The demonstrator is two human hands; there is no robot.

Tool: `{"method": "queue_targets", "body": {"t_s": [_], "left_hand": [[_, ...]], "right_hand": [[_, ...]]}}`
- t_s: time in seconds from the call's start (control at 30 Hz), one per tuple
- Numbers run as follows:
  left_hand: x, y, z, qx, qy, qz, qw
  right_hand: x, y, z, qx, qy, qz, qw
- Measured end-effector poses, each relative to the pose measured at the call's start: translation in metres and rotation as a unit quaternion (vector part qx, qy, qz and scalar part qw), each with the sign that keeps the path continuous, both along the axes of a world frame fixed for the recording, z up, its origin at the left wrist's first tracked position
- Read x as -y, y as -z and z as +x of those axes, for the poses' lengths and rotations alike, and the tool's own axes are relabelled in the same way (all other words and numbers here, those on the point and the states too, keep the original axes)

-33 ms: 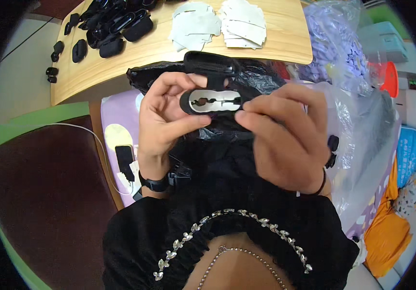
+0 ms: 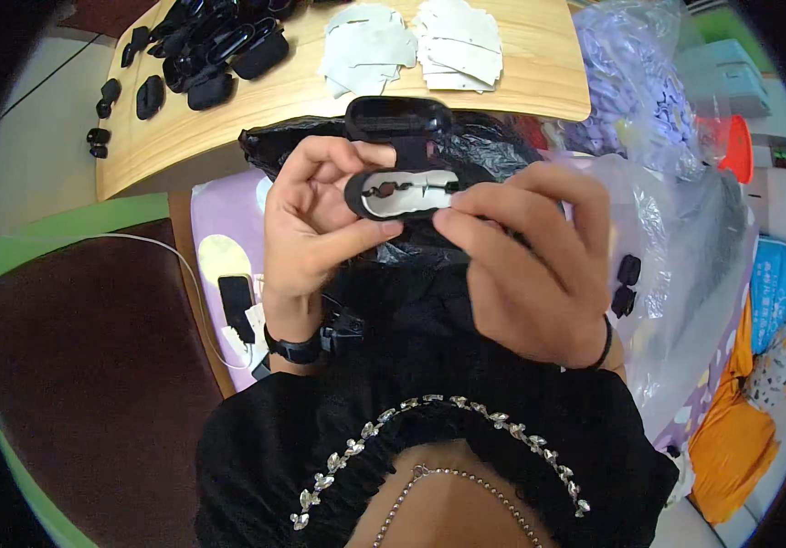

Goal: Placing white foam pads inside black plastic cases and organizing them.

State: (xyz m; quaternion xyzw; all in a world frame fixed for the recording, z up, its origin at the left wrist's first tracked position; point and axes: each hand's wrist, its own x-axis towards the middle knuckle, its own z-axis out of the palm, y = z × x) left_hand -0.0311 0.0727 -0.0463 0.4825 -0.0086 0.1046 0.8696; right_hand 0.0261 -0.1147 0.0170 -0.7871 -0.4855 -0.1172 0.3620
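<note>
A small black hinged case (image 2: 353,194) is held up before my chest, its lid (image 2: 400,117) tipped back on the far side. A white shaped liner (image 2: 422,198) sits inside, with dark gaps along its middle. My left hand (image 2: 306,215) grips the case's left end, the thumb along the near edge and the fingers behind. My right hand (image 2: 539,260) pinches at the right end, thumb and forefinger on the rim and the liner's edge. Those fingertips cover that corner, so I cannot tell whether they hold the liner or the case wall.
Beyond, a wooden table (image 2: 539,55) bears a heap of black cases (image 2: 228,46) and two stacks of white cut sheets (image 2: 370,46). Clear bags of lilac pieces (image 2: 626,82) lie at the right. A phone (image 2: 236,301) with a white cable is at left, beside a brown chair (image 2: 82,365).
My right hand has shifted slightly left along the case rim. The case is tilted a little differently, and its lid shows more of its inside.
</note>
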Motion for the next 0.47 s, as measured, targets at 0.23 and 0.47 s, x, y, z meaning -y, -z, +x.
{"method": "queue_targets", "body": {"t_s": [0.23, 0.47], "left_hand": [[0.008, 0.003, 0.000, 0.031, -0.027, 0.028, 0.999], [0.004, 0.018, 0.000, 0.067, -0.071, 0.136, 0.986]], "right_hand": [[-0.023, 0.026, -0.015, 0.019, 0.072, 0.007, 0.997], [-0.025, 0.021, -0.025, -0.089, 0.111, -0.082, 0.986]]}}
